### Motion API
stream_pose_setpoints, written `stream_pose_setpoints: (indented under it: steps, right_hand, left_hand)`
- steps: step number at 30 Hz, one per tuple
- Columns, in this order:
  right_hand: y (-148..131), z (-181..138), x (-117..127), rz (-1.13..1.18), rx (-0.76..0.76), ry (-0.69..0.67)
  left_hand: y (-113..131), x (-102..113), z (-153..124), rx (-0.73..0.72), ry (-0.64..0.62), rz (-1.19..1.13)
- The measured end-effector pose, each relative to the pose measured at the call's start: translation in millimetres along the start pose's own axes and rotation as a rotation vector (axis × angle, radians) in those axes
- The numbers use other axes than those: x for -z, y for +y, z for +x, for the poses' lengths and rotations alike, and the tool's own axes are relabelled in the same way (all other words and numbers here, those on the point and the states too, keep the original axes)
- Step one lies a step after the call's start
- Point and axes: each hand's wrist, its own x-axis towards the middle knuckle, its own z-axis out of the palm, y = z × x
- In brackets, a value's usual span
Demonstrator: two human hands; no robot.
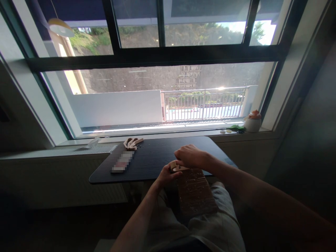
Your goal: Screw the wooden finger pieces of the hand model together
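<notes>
My left hand (pixel 166 174) is closed on a small pale wooden piece (pixel 173 165) at the near edge of a dark table (pixel 154 157). My right hand (pixel 189 156) curls over the same piece from above, fingers bent down onto it. Just below both hands a brown board (pixel 195 190) with rows of cut-out shapes rests on my lap, leaning against the table edge. What my right fingers pinch is hidden under the hand.
Several loose pale wooden parts (pixel 133 142) lie at the table's far left. A blurred flat item (pixel 123 162) lies nearer. On the window sill stand a white pot with an orange lid (pixel 252 121) and a small white object (pixel 93 142).
</notes>
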Motion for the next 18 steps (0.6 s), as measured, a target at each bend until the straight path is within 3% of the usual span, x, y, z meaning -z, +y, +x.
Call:
stream_pose_setpoints:
  steps: [9, 18]
  right_hand:
    - [-3, -4, 20, 0.023, 0.033, -0.051]
    - [6, -1, 13, 0.072, 0.035, -0.023]
  left_hand:
    - [-3, -1, 1, -0.006, -0.001, 0.016]
    - [-6, -1, 1, 0.004, 0.013, 0.002]
